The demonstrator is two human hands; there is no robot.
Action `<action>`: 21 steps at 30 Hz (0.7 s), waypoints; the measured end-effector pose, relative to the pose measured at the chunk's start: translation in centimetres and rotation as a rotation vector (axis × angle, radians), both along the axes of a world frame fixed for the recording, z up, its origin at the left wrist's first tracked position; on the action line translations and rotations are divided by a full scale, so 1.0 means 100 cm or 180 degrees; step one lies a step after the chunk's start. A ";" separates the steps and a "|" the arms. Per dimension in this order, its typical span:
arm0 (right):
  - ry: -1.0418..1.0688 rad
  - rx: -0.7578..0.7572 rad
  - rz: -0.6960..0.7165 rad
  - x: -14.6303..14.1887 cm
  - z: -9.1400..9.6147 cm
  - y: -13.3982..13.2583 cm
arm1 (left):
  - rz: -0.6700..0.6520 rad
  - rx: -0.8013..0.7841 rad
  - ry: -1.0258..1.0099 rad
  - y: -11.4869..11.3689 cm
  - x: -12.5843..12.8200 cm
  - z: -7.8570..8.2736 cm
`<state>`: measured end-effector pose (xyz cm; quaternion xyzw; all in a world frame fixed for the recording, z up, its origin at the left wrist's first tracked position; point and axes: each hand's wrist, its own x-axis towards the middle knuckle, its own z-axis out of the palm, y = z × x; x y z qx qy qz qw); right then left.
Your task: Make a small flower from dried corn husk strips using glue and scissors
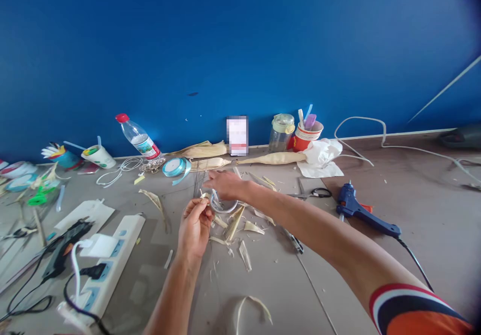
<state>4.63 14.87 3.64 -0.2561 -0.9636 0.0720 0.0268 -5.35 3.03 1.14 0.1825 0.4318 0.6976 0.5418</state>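
Beside the tape roll (224,211), a pale husk piece (205,195) is pinched by the left hand (196,219); probably light and easily torn, it should be held gently at one end. The right hand's (225,185) finger closure cannot be told.

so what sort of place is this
Probably a craft worktable: a blue glue gun, a spool of light-blue ribbon and scattered dry husk-like strips lie on it.
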 end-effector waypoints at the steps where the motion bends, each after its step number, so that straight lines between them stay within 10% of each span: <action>1: -0.0131 0.0170 0.0175 -0.001 0.001 0.001 | -0.0017 0.0000 0.0000 0.000 0.001 0.000; 6: -0.0322 0.0412 0.0454 -0.003 -0.011 0.007 | -0.0060 -0.0025 0.0044 -0.001 0.003 0.000; 17: 0.1241 -0.1533 -0.0722 0.035 -0.008 -0.003 | -0.0416 -0.0013 0.0202 -0.002 0.007 -0.004; 19: 0.1572 -0.2115 -0.0880 0.052 -0.010 -0.019 | -0.0563 0.0029 0.0302 -0.004 0.011 -0.003; 21: 0.2555 -0.4044 -0.1128 0.067 -0.015 -0.039 | -0.0700 0.0067 0.0421 -0.007 0.017 -0.001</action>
